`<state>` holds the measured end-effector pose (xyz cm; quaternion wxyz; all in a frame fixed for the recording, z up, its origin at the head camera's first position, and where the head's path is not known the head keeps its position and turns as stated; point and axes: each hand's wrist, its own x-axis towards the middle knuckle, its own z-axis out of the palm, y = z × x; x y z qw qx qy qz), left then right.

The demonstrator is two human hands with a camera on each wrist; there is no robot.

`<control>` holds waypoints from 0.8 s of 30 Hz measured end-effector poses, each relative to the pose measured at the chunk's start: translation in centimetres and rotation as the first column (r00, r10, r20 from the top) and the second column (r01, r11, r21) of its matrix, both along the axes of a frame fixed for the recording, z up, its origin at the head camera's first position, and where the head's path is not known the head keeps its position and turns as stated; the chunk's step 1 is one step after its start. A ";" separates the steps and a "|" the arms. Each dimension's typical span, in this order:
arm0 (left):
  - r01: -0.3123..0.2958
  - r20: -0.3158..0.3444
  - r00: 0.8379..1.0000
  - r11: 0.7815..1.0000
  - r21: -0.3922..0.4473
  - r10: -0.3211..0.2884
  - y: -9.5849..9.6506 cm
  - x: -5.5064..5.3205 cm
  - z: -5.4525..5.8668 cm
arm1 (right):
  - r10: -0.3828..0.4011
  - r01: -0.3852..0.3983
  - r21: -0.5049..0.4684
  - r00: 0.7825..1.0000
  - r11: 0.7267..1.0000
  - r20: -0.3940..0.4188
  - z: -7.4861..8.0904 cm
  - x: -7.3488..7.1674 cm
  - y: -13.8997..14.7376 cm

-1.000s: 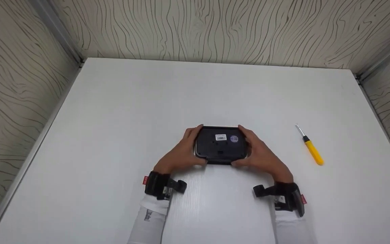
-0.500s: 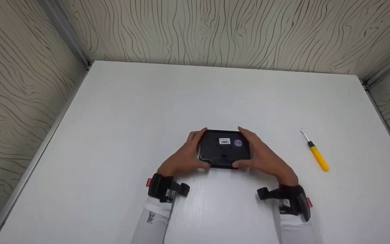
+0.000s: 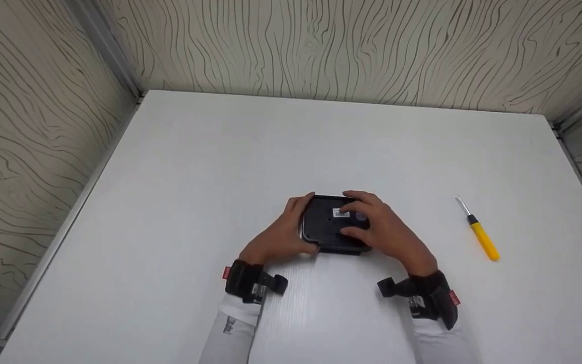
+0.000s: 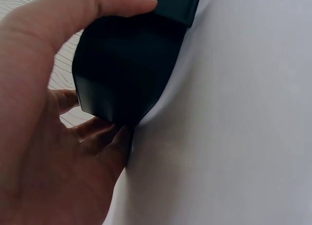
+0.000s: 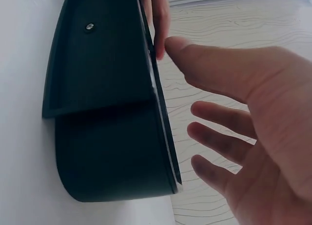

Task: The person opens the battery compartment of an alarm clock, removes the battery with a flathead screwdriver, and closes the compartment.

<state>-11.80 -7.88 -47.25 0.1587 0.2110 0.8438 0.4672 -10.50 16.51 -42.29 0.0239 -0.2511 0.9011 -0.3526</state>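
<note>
A black box-like device (image 3: 323,227) with rounded ends lies on the white table, its flat face with a white barcode label up. My left hand (image 3: 283,230) grips its left end, thumb at the near edge and fingers round the far edge. In the left wrist view the thumb lies against the device's dark side (image 4: 126,59). My right hand (image 3: 384,230) is over the right end with fingers spread. The right wrist view shows those fingertips (image 5: 202,132) apart from the device (image 5: 107,152), and a small screw (image 5: 89,26) in its recessed side.
To the right on the table (image 3: 210,151) lies a yellow-handled screwdriver-like tool (image 3: 485,241) with a thin metal shaft. Wood-grain patterned panels (image 3: 291,50) stand behind the table and at both sides.
My right hand has let go of the device's right end and lifted over its upper face. The left hand keeps its grip. The head view has shifted slightly.
</note>
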 end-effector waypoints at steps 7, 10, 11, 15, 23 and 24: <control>0.013 -0.005 1.000 1.000 0.001 -0.013 0.2 0.0 0.1 | 0.017 -0.016 0.045 1.000 0.999 -0.018 -0.3 0.1 -0.2; 0.020 -0.008 1.000 1.000 -0.003 -0.020 0.1 0.1 0.2 | 0.025 -0.022 0.063 0.999 0.998 -0.040 -0.5 0.1 -0.2; 0.021 -0.007 1.000 1.000 -0.005 -0.021 0.1 0.1 0.2 | 0.028 -0.025 0.067 0.999 0.997 -0.046 -0.5 0.1 -0.2; 0.021 -0.005 1.000 1.000 -0.004 -0.021 0.1 0.2 0.1 | 0.042 -0.038 0.074 0.997 0.997 -0.060 -0.6 0.2 -0.3; 0.041 -0.012 0.999 0.999 0.004 -0.041 -0.1 0.1 0.2 | 0.069 -0.057 0.118 0.992 0.991 -0.102 -0.4 0.2 -0.8; 0.047 -0.017 0.999 0.999 0.003 -0.047 -0.2 0.1 0.2 | 0.075 -0.060 0.134 0.991 0.989 -0.109 -0.4 0.2 -0.9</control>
